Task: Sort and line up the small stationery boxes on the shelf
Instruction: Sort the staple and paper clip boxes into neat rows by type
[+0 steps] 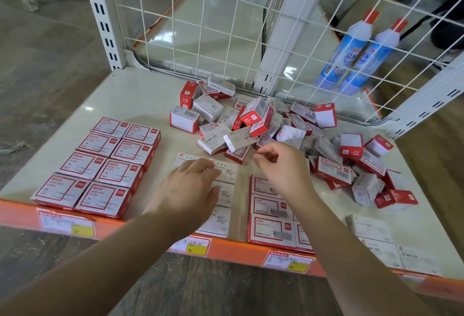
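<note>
I see my left hand [187, 190] lying flat, fingers spread, on the white paper-clip boxes [224, 195] near the shelf [140, 94] front. My right hand [281, 165] hovers loosely curled, pinching nothing, beside the unsorted pile [276, 125].

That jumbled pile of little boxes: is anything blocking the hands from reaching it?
Nothing visible. The right hand hovers at the pile edge with no box in it; the left hand rests on the white paper-clip boxes nearer the front.
</note>
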The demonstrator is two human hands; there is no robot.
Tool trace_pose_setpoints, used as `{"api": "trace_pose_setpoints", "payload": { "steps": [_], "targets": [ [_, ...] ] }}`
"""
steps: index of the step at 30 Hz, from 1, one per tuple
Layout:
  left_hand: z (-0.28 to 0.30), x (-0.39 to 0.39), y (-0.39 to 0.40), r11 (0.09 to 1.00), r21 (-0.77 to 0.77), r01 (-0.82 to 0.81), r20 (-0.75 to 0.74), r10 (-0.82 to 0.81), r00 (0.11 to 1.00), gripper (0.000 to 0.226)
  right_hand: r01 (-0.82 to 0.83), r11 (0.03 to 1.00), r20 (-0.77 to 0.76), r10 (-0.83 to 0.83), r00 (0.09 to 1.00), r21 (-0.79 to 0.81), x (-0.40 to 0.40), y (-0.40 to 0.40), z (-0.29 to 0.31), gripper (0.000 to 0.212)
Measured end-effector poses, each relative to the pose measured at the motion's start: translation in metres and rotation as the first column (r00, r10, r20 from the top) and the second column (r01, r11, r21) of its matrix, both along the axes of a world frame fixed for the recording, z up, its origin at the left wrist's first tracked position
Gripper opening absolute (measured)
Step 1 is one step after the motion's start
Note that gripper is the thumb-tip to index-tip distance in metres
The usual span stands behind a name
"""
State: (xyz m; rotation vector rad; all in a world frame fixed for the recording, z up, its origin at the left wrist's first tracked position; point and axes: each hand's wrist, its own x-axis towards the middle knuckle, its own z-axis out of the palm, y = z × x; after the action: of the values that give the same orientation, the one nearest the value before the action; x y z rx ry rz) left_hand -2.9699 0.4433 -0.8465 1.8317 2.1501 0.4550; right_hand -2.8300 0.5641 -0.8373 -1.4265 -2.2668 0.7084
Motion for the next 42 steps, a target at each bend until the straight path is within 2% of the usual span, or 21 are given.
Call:
{"api": "trace_pose_setpoints", "payload": {
  "steps": [7,12,21,25,32,42],
  "targets": [
    [0.000,-0.002,0.007,1.000,-0.016,0.025,-0.024,-0.025,0.999,0.040,-0.153,0.986,0.051,0.149,0.987,0.074,-0.017,0.004,-0.003,0.040],
    [-0.001,-0.011,0.007,0.999,0.026,-0.038,0.035,0.037,0.999,0.034,-0.230,0.973,0.139,0.224,0.965,0.024,-0.027,0.012,-0.002,0.055],
    [-0.003,-0.014,0.002,0.987,0.110,-0.119,0.099,0.108,0.989,0.029,-0.301,0.952,0.217,0.285,0.934,0.046,-0.036,0.019,0.001,0.052],
    [-0.003,-0.014,0.001,0.986,0.111,-0.127,0.109,0.115,0.987,0.030,-0.309,0.950,0.201,0.296,0.934,0.037,-0.035,0.021,0.000,0.049],
    [-0.001,-0.011,-0.002,0.981,0.126,-0.147,0.133,0.130,0.983,0.030,-0.296,0.944,0.159,0.273,0.949,0.145,-0.031,0.019,0.009,0.042],
    [0.008,-0.001,-0.005,0.983,0.115,-0.147,0.119,0.133,0.984,0.034,-0.065,0.996,-0.009,0.066,0.998,0.067,-0.012,0.010,0.031,0.026]
  ]
}}
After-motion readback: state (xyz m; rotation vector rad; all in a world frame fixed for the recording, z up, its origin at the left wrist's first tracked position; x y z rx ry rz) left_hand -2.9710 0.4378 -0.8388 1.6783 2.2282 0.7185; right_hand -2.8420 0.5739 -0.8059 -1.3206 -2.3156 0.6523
